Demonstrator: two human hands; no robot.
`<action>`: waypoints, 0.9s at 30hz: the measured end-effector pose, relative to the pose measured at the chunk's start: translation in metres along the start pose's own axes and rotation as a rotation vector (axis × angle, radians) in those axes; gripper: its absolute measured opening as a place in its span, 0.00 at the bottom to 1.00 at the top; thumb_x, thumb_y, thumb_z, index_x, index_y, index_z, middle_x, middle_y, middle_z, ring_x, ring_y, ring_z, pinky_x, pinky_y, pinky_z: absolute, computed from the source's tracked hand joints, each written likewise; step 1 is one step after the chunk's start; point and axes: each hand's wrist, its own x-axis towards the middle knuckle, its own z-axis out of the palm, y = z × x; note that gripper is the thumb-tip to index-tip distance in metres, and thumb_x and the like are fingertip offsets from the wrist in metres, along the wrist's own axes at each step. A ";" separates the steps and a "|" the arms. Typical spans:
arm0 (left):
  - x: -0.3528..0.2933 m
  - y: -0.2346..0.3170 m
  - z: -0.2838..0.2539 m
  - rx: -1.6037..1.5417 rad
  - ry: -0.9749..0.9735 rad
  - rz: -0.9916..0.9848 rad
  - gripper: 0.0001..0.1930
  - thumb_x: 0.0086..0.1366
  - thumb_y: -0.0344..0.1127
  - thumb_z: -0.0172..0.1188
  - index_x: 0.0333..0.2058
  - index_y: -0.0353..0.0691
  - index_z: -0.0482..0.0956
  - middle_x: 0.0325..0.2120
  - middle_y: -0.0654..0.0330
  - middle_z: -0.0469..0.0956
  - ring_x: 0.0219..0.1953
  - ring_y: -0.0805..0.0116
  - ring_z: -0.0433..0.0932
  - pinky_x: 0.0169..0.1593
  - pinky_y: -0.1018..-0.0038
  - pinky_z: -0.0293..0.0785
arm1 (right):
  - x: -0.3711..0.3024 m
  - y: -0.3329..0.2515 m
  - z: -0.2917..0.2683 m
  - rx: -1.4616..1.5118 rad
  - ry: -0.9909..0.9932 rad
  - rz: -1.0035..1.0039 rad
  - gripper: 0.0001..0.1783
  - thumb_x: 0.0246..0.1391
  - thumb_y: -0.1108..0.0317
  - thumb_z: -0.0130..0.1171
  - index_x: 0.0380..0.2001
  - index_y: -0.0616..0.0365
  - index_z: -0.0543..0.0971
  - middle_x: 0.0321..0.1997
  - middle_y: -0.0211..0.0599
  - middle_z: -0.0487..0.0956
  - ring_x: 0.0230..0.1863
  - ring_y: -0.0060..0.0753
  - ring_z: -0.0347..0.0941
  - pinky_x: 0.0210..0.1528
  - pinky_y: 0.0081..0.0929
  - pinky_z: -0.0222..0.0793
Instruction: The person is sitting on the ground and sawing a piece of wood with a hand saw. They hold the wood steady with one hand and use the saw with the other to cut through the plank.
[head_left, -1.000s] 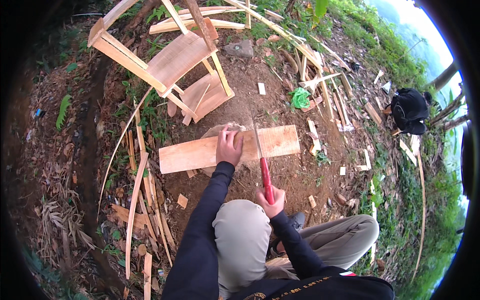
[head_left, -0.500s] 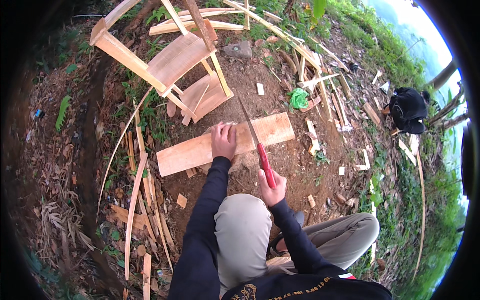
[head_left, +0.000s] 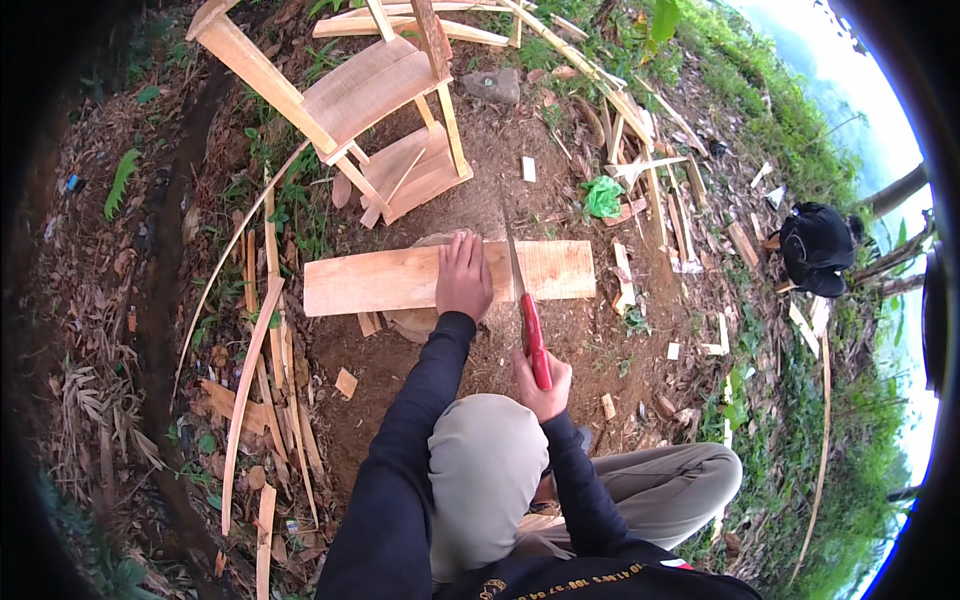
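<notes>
A flat wooden board lies crosswise before me on a round wooden block, mostly hidden under it. My left hand rests flat on the board's middle, fingers stretched out and pressing down. Closed around the red handle of a handsaw is my right hand, just nearer to me than the board. The saw's thin blade points away from me and crosses the board to the right of my left hand. Whether the teeth have cut into the wood I cannot tell.
A partly visible wooden chair stands beyond the board at the left. Long wooden strips lie on the left ground. Toward the right are a green plastic bag, scattered offcuts and a black backpack. A stone sits farther off.
The board has turned from slanting to lying nearly straight across. My left hand has flattened, its fingers now extended. My right hand keeps the saw, whose blade points more directly away.
</notes>
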 end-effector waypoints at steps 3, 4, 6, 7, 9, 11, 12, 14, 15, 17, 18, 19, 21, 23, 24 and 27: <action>0.002 0.002 -0.002 0.019 0.002 -0.061 0.22 0.69 0.36 0.50 0.59 0.33 0.72 0.59 0.49 0.71 0.67 0.52 0.64 0.70 0.48 0.54 | 0.009 -0.010 0.011 -0.048 -0.030 -0.084 0.18 0.57 0.69 0.65 0.16 0.60 0.72 0.10 0.29 0.66 0.13 0.16 0.60 0.19 0.25 0.58; 0.002 0.005 -0.002 0.018 -0.003 -0.087 0.22 0.69 0.36 0.50 0.59 0.33 0.72 0.59 0.49 0.71 0.67 0.52 0.63 0.70 0.48 0.54 | 0.004 0.004 0.017 -0.066 0.007 -0.087 0.17 0.56 0.69 0.64 0.16 0.60 0.73 0.10 0.30 0.67 0.13 0.16 0.60 0.19 0.26 0.59; 0.004 -0.001 -0.005 0.007 -0.003 -0.084 0.22 0.69 0.36 0.50 0.58 0.33 0.73 0.58 0.50 0.72 0.67 0.52 0.64 0.70 0.48 0.55 | 0.001 0.008 0.015 -0.074 -0.013 -0.109 0.16 0.56 0.70 0.64 0.17 0.62 0.73 0.11 0.28 0.68 0.14 0.15 0.62 0.19 0.26 0.60; 0.004 -0.002 -0.006 -0.001 -0.003 -0.083 0.21 0.68 0.36 0.50 0.57 0.33 0.73 0.58 0.50 0.72 0.67 0.52 0.64 0.70 0.48 0.55 | -0.003 0.010 0.008 -0.025 -0.002 -0.083 0.16 0.56 0.70 0.64 0.17 0.62 0.73 0.11 0.27 0.69 0.14 0.15 0.62 0.19 0.25 0.60; 0.004 -0.003 -0.006 -0.012 0.013 -0.075 0.21 0.68 0.35 0.51 0.57 0.33 0.73 0.57 0.50 0.72 0.67 0.52 0.64 0.70 0.47 0.55 | -0.003 0.008 -0.005 -0.042 -0.011 0.009 0.15 0.56 0.70 0.64 0.17 0.61 0.74 0.13 0.26 0.71 0.16 0.13 0.62 0.19 0.23 0.58; 0.004 0.000 -0.004 -0.009 0.018 -0.074 0.20 0.68 0.35 0.51 0.56 0.34 0.73 0.57 0.51 0.72 0.67 0.52 0.63 0.70 0.47 0.54 | 0.002 0.008 -0.005 0.012 -0.020 0.037 0.16 0.55 0.70 0.65 0.17 0.61 0.73 0.13 0.26 0.71 0.15 0.14 0.61 0.19 0.23 0.57; 0.004 0.003 -0.003 -0.001 0.015 -0.077 0.20 0.68 0.35 0.50 0.56 0.35 0.73 0.57 0.51 0.72 0.67 0.53 0.63 0.70 0.48 0.54 | 0.004 0.008 -0.003 0.004 -0.011 -0.007 0.16 0.55 0.69 0.64 0.17 0.61 0.73 0.12 0.30 0.70 0.14 0.16 0.62 0.19 0.25 0.59; 0.006 0.004 0.001 0.023 0.019 -0.077 0.20 0.68 0.36 0.50 0.56 0.36 0.72 0.57 0.52 0.71 0.67 0.54 0.63 0.70 0.48 0.53 | 0.006 0.008 0.005 -0.016 0.004 -0.089 0.15 0.55 0.69 0.64 0.18 0.62 0.74 0.10 0.36 0.67 0.12 0.20 0.63 0.19 0.29 0.61; 0.006 0.003 0.000 0.042 0.019 -0.077 0.20 0.68 0.37 0.50 0.56 0.37 0.72 0.57 0.52 0.71 0.68 0.54 0.62 0.71 0.49 0.53 | 0.008 -0.005 0.006 -0.079 -0.022 -0.088 0.16 0.55 0.68 0.65 0.18 0.62 0.73 0.10 0.37 0.68 0.13 0.21 0.63 0.20 0.30 0.62; 0.003 0.004 -0.003 0.068 0.003 -0.087 0.20 0.68 0.38 0.49 0.57 0.38 0.71 0.58 0.53 0.71 0.68 0.55 0.61 0.72 0.49 0.51 | 0.015 -0.034 0.012 -0.092 -0.008 -0.068 0.17 0.55 0.67 0.66 0.18 0.62 0.73 0.10 0.36 0.67 0.13 0.21 0.62 0.20 0.30 0.62; 0.003 0.006 -0.004 0.070 -0.012 -0.095 0.20 0.69 0.39 0.49 0.57 0.38 0.71 0.58 0.54 0.71 0.68 0.56 0.61 0.72 0.50 0.50 | 0.024 -0.039 0.010 -0.080 -0.006 -0.039 0.17 0.54 0.67 0.66 0.18 0.62 0.73 0.10 0.36 0.67 0.13 0.21 0.62 0.20 0.30 0.62; 0.003 0.007 -0.004 0.073 -0.025 -0.103 0.20 0.69 0.39 0.48 0.57 0.39 0.70 0.58 0.54 0.70 0.69 0.56 0.60 0.72 0.50 0.50 | 0.033 -0.044 0.007 -0.069 -0.004 -0.011 0.17 0.54 0.66 0.67 0.18 0.62 0.73 0.11 0.36 0.67 0.13 0.20 0.61 0.20 0.29 0.61; 0.001 0.004 -0.004 0.084 -0.023 -0.110 0.20 0.69 0.39 0.48 0.57 0.39 0.70 0.58 0.56 0.70 0.68 0.58 0.61 0.72 0.51 0.51 | 0.048 -0.064 0.000 0.002 -0.046 0.081 0.15 0.57 0.66 0.66 0.22 0.64 0.76 0.13 0.30 0.68 0.17 0.15 0.60 0.21 0.26 0.59; 0.002 0.003 -0.005 0.077 -0.017 -0.114 0.20 0.69 0.39 0.48 0.57 0.39 0.70 0.58 0.56 0.70 0.68 0.58 0.62 0.72 0.52 0.52 | 0.048 -0.059 -0.005 0.068 -0.061 0.157 0.14 0.59 0.67 0.64 0.23 0.63 0.77 0.14 0.25 0.69 0.19 0.13 0.60 0.21 0.23 0.59; 0.002 0.004 -0.006 0.066 -0.018 -0.115 0.20 0.69 0.39 0.48 0.57 0.39 0.70 0.58 0.56 0.70 0.67 0.58 0.62 0.72 0.52 0.52 | 0.044 -0.054 -0.005 0.060 -0.055 0.145 0.14 0.59 0.67 0.64 0.23 0.63 0.77 0.14 0.25 0.69 0.19 0.12 0.60 0.21 0.22 0.59; 0.004 0.006 -0.003 0.048 -0.009 -0.103 0.20 0.69 0.39 0.48 0.57 0.39 0.70 0.57 0.54 0.71 0.67 0.57 0.63 0.71 0.51 0.53 | 0.019 -0.024 -0.010 0.015 -0.041 0.074 0.13 0.60 0.68 0.65 0.24 0.63 0.77 0.15 0.24 0.69 0.19 0.10 0.60 0.21 0.20 0.58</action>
